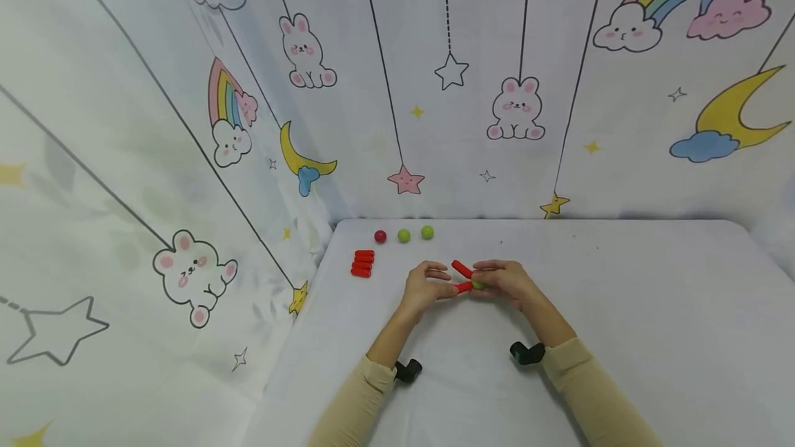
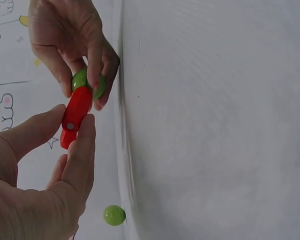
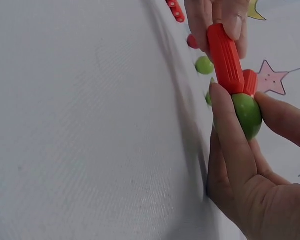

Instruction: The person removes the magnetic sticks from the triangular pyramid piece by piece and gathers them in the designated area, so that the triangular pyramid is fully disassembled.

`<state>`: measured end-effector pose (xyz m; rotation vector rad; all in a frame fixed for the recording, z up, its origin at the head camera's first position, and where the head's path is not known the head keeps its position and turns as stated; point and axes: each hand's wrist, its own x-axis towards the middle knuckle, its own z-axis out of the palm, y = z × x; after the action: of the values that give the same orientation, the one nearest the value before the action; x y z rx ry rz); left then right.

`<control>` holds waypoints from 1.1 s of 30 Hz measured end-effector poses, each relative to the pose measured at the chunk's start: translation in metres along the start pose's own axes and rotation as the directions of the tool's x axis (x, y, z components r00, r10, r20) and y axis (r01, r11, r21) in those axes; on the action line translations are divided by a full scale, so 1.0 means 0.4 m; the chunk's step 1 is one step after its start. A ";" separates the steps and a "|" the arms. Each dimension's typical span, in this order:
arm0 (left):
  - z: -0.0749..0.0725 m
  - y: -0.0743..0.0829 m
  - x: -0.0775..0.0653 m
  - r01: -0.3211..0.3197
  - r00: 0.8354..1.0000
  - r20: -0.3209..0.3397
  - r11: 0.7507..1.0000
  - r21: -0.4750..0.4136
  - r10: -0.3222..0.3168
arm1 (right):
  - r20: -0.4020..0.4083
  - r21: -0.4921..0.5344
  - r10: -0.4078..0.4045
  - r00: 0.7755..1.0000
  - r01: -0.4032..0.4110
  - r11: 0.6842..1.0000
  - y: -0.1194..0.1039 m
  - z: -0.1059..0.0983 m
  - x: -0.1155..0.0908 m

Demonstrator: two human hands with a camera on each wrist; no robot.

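Observation:
In the head view my left hand (image 1: 425, 290) pinches a red stick (image 1: 464, 287) between thumb and fingers. Opposite it, my right hand (image 1: 511, 281) grips a green ball (image 1: 477, 285), which meets the end of that stick. A second red stick (image 1: 462, 268) also runs to the ball and slants up and left, its outer end free of the fingers. Ridges line the held stick (image 3: 225, 57) in the right wrist view. The left wrist view shows a small silver disc in a red stick's end (image 2: 70, 126). Fingers partly cover the ball.
Toward the back left of the white table (image 1: 652, 309) lie a red ball (image 1: 380, 236), a green ball (image 1: 404, 235) and another green ball (image 1: 427, 232). Several red sticks (image 1: 363, 264) lie side by side in front of them. A patterned curtain (image 1: 373, 88) hangs behind.

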<state>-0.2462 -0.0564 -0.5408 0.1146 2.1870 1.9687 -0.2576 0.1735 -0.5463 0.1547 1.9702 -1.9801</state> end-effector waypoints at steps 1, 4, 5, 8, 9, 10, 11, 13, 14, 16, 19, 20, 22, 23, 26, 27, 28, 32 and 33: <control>0.000 0.001 0.000 -0.005 1.000 -0.004 1.000 -0.001 0.005 | 0.003 0.001 0.002 1.000 -0.002 1.000 -0.001 -0.001 -0.001; 0.002 0.000 0.000 -0.015 1.000 -0.022 1.000 -0.009 0.015 | 0.014 0.008 0.015 1.000 -0.015 1.000 -0.002 -0.001 -0.002; 0.001 0.000 0.000 -0.015 1.000 -0.026 1.000 -0.009 0.015 | 0.015 0.011 0.021 1.000 -0.021 1.000 -0.002 -0.001 -0.001; 0.001 0.001 0.000 -0.018 0.999 -0.032 1.000 -0.002 0.017 | 0.032 0.012 0.026 0.999 -0.026 1.000 0.000 0.002 0.001; 0.000 0.003 0.000 -0.020 0.999 -0.031 1.000 0.001 0.020 | 0.033 0.008 0.025 0.999 -0.025 1.000 0.000 0.002 0.003; -0.002 0.005 -0.001 -0.020 0.999 -0.030 1.000 0.002 0.020 | 0.034 0.003 0.021 0.999 -0.021 1.000 0.001 0.001 0.003; -0.004 0.007 -0.001 -0.022 0.999 -0.035 1.000 0.008 0.022 | 0.030 0.002 0.019 0.999 -0.019 1.000 0.002 0.000 0.004; -0.012 0.011 0.000 -0.027 0.999 -0.043 1.000 0.008 0.028 | 0.027 0.006 0.022 0.999 -0.023 1.000 0.002 -0.005 0.005; -0.018 0.013 0.000 -0.027 0.998 -0.048 1.000 0.003 0.027 | 0.030 -0.002 0.018 0.999 -0.018 1.000 0.002 -0.008 0.005; -0.035 0.017 -0.001 -0.021 0.998 -0.056 1.000 -0.006 0.020 | 0.041 0.004 0.015 0.999 -0.015 1.000 0.002 -0.011 0.002; -0.063 0.022 0.000 -0.001 0.999 -0.053 0.999 -0.040 -0.001 | 0.061 0.006 0.017 0.998 -0.018 1.000 0.004 -0.013 0.000; -0.073 0.023 -0.001 0.008 0.999 -0.049 0.999 -0.047 -0.010 | 0.061 0.008 0.020 0.998 -0.021 1.000 0.005 -0.013 0.001; -0.094 0.023 0.000 0.016 0.999 -0.050 0.999 -0.038 -0.018 | 0.054 0.012 0.031 0.998 -0.032 0.999 0.008 -0.012 0.003; -0.106 0.022 0.002 0.017 0.999 -0.051 0.999 -0.032 -0.018 | 0.051 0.011 0.035 0.998 -0.036 0.999 0.009 -0.013 0.004; -0.144 0.021 -0.001 0.016 0.998 -0.064 1.000 0.016 -0.015 | 0.037 0.015 0.043 0.998 -0.044 0.999 0.009 -0.014 0.005; -0.157 0.021 -0.001 0.015 0.997 -0.072 1.000 0.027 -0.013 | 0.037 0.009 0.042 0.998 -0.042 0.999 0.009 -0.014 0.005; -0.171 0.022 -0.003 0.016 0.997 -0.079 0.999 0.033 -0.013 | 0.038 0.012 0.041 0.998 -0.042 0.999 0.009 -0.014 0.005; -0.220 0.021 -0.006 0.024 0.993 -0.118 0.999 0.034 -0.020 | 0.043 0.016 0.041 0.998 -0.041 0.999 0.007 -0.014 0.004; -0.232 0.020 -0.006 0.026 0.992 -0.127 0.999 0.038 -0.021 | 0.043 0.020 0.041 0.998 -0.041 0.999 0.007 -0.014 0.005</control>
<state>-0.2626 -0.1464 -0.5236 -0.0312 2.2944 1.9715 -0.2593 0.1787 -0.5498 0.1558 1.9051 -1.9629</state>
